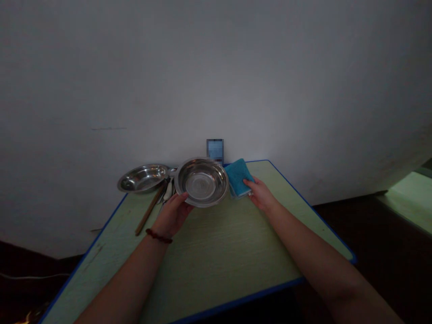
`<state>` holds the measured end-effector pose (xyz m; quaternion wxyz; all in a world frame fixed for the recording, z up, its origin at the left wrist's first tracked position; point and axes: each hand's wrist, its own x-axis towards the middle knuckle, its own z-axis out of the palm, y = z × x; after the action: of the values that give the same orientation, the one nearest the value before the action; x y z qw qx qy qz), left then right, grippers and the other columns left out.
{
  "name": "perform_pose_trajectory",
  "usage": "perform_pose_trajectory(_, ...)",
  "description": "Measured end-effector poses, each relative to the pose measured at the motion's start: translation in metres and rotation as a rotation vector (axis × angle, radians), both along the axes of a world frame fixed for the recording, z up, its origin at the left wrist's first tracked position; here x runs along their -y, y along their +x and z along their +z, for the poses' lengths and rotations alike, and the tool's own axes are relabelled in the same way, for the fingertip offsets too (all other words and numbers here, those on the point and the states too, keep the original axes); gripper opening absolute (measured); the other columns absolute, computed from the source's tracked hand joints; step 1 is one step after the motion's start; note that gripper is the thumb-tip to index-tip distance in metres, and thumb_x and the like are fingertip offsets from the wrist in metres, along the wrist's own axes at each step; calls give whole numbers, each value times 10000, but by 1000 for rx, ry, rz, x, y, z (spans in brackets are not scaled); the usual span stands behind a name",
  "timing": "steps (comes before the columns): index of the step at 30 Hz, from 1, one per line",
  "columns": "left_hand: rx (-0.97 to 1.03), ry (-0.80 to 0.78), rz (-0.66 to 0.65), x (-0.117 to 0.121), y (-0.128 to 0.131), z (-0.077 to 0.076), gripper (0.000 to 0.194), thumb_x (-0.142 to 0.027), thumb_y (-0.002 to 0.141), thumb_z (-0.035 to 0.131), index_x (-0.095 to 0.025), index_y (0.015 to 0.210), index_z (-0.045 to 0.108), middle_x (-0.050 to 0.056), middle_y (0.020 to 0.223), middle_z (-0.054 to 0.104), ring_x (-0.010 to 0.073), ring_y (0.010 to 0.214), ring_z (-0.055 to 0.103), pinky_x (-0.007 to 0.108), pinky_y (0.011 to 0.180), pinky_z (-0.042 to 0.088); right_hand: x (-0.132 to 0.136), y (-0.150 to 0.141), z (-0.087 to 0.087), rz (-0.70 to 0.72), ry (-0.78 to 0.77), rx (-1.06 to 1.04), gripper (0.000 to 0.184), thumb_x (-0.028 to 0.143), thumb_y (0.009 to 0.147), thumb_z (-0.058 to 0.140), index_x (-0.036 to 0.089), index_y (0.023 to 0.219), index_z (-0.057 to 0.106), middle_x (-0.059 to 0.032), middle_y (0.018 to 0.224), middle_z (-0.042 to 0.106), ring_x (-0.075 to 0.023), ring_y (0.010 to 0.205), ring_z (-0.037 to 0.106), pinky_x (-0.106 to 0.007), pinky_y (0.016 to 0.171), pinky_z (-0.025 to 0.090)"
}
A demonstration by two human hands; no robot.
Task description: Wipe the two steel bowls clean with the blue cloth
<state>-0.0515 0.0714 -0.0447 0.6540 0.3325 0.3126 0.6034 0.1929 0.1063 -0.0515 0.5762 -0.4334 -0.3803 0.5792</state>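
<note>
1. Right of the shiny basin (141,179), I have the left hand (173,213) gripping a round metal bowl (201,185)
2. Farther right of the basin, I have the right hand (261,191) pinching a flat, matte teal cloth (237,174)

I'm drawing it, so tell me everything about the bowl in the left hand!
The bowl is round, silvery and shiny, like metal, with a rim, sloping sides and a flat bottom. Nothing shows inside. It tilts toward the camera. The left hand grips its near edge, thumb over the rim. The blue cloth is just right of it; I can't tell if they touch.
</note>
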Motion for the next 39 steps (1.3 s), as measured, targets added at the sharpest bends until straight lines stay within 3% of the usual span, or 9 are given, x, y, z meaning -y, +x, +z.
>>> perform_pose_trajectory(6, -12, 19, -23, 1, 1, 2, 85, -179, 660, 681, -172, 743, 668, 57, 771, 720, 191, 742, 676, 225, 627, 552, -2, 0, -8, -42, 125, 84, 297, 224, 687, 590, 212, 982, 624, 1, 1002, 681, -182, 967, 604, -325, 865, 455)
perform_pose_trajectory(13, -57, -11, -11, 1, 0, 2, 86, -162, 713, 637, -142, 790, 669, 71, 730, 712, 221, 751, 668, 227, 583, 539, -4, 4, -15, -19, 304, 274, 334, 268, 730, 589, 258, 1062, 622, 23, 1149, 622, -184, 1101, 535, -349, 973, 380)
perform_pose_trajectory(27, -248, -45, -17, 3, 1, 2, 196, -339, 623, 714, -203, 747, 647, 42, 794, 707, 242, 898, 644, 319, 770, 541, -1, 3, -13, -23, 624, 737, 435, 241, 775, 470, 185, 1197, 561, -47, 1231, 578, -199, 1153, 519, -387, 1012, 353)
perform_pose_trajectory(39, -280, -14, -21, 3, 1, 2, 211, -364, 626, 704, -183, 718, 647, 67, 792, 700, 260, 943, 624, 330, 784, 531, 7, 4, -7, 20, 869, 1043, 543, 97, 761, 393, 158, 1297, 452, -93, 1311, 502, -170, 1209, 464, -377, 1023, 360)
